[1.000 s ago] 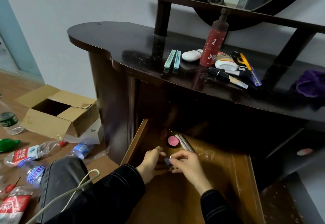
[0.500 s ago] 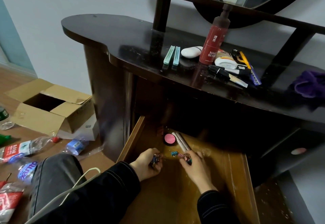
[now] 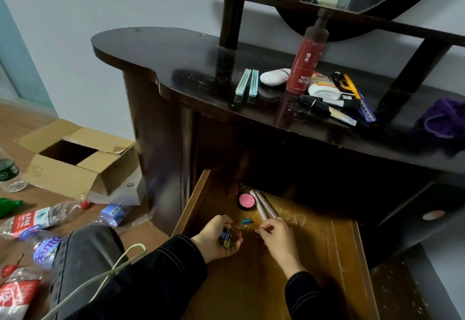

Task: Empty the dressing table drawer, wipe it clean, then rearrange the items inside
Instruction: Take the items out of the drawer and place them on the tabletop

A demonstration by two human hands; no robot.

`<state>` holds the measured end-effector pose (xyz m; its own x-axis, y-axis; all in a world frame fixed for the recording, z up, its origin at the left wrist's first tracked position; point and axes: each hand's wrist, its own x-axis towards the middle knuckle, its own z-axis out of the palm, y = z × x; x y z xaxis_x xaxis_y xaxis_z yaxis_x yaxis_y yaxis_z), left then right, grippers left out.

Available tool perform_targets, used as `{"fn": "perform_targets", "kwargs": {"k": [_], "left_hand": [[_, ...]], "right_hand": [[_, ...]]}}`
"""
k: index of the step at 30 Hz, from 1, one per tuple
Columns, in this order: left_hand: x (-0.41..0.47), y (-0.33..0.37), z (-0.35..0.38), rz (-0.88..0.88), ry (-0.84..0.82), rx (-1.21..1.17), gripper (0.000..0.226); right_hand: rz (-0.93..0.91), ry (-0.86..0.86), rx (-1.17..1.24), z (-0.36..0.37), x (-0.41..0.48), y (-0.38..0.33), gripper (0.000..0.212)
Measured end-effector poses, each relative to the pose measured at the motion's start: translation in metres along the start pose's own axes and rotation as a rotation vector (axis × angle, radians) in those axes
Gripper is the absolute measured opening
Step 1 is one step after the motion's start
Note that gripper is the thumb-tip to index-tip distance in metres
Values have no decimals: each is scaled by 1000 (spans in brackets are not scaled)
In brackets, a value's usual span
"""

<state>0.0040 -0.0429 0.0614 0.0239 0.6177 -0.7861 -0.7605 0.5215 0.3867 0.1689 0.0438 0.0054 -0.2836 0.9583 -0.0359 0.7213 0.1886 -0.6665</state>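
Cupped palm-up, left hand [image 3: 217,240] is curled round a bunch of small clips [image 3: 225,238], dark and blue, inside the open drawer [image 3: 193,206]. Right hand [image 3: 276,235] is noted just beside it, fingertips drawn together as in a pinch; whether a clip is caught between them cannot be told. One teal clip [image 3: 246,221] is seen loose on the drawer floor, between the two hands and just beyond their fingertips. Further back from the grip, a pink compact [image 3: 246,200] and two pale sticks [image 3: 264,206] are lying close together at the shadowed rear. Up above the grip, on the tabletop [image 3: 176,63], a red bottle [image 3: 305,65], a pair of mint clips [image 3: 247,85], a white case [image 3: 274,77] and some darker tubes [image 3: 319,103] are laid out, judged to be contents already lifted out. A purple cloth [image 3: 445,118] is lying well off to the right of the grip, untouched. Emptying is judged well advanced but unfinished: clips, compact and sticks are yet to be cleared. Pale specks are seen on the drawer floor nearer than the grip, so wiping is judged not begun, and rearranging is likewise outstanding.
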Motion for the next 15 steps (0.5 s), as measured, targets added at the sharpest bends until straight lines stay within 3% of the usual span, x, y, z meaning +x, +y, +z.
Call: {"fn": "perform_targets", "kwargs": {"k": [3, 5, 6, 7, 8, 9, 10, 11, 12, 15], "left_hand": [[-1, 0, 2, 26, 3, 1, 24], [2, -2, 0, 24, -16, -53, 22], [4, 0, -1, 36, -28, -87, 17], [2, 5, -4, -40, -75, -301, 6], [0, 8, -6, -113, -198, -341, 16], [3, 4, -5, -23, -151, -44, 35], [3, 4, -6, 28, -102, 12, 42], [5, 3, -8, -106, -134, -202, 31], [6, 6, -9, -126, -142, -344, 15], [7, -1, -4, -61, -87, -73, 19]], "right_hand": [[20, -33, 414, -11, -7, -17, 6], [-41, -95, 565, -14, -15, -32, 5], [-80, -133, 577, -12, -19, -39, 5], [-122, -164, 540, -9, -24, -44, 4], [-168, -181, 453, -6, -26, -48, 5], [-218, -188, 344, -3, -29, -50, 8], [-258, -198, 261, -1, -30, -51, 12], [-279, -205, 232, -2, -30, -51, 14], [-279, -194, 251, -5, -27, -51, 14], [-168, 0, 221, -20, -14, -35, 10]]}}
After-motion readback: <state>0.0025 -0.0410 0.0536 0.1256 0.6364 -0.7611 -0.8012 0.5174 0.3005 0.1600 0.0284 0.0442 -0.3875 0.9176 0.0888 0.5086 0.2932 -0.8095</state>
